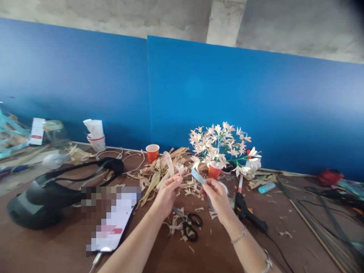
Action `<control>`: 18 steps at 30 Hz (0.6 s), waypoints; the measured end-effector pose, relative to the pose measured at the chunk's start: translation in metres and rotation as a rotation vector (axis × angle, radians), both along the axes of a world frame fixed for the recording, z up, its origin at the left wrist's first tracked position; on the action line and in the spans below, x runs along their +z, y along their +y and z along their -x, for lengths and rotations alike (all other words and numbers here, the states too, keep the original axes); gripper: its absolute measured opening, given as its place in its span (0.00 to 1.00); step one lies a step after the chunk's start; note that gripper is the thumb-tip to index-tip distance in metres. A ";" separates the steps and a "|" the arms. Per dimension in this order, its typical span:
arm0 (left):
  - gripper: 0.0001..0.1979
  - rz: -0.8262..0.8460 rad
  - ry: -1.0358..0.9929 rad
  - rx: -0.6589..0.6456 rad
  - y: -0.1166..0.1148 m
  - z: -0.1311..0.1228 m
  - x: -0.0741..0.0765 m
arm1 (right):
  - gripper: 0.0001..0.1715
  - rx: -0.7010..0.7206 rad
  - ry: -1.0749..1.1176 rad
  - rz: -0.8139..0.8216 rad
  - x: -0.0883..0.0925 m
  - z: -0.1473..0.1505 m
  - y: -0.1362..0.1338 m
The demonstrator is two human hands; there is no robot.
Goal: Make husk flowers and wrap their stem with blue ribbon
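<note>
My left hand pinches a small pale husk flower at its fingertips above the brown table. Close beside it, my right hand is closed on a strip of light blue-grey tape that runs up toward the flower. Black-handled scissors lie on the table just below both hands, among cut husk scraps. A pile of dried corn husks lies behind the hands.
A bunch of finished pale flowers stands in an orange cup; another orange cup stands left of it. A black glue gun lies to the right, a black bag to the left, thin wires at far right. A blue wall stands behind.
</note>
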State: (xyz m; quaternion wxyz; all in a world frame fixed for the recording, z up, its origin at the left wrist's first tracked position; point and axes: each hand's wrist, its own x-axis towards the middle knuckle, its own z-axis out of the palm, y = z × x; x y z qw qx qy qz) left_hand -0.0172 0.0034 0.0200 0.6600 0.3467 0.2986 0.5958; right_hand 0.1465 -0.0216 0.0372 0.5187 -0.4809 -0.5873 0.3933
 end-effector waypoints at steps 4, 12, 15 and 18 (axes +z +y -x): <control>0.05 0.007 -0.128 -0.159 -0.004 -0.003 -0.001 | 0.14 -0.022 0.027 0.051 -0.010 -0.001 -0.007; 0.03 0.028 -0.133 -0.265 -0.008 -0.005 -0.002 | 0.13 -0.037 -0.012 0.014 -0.029 -0.002 -0.013; 0.03 0.050 -0.074 -0.315 -0.012 -0.009 -0.005 | 0.20 -0.009 0.052 -0.021 -0.029 -0.001 -0.016; 0.04 0.076 -0.046 -0.356 -0.017 -0.013 -0.008 | 0.19 0.073 0.157 0.042 -0.027 0.002 -0.017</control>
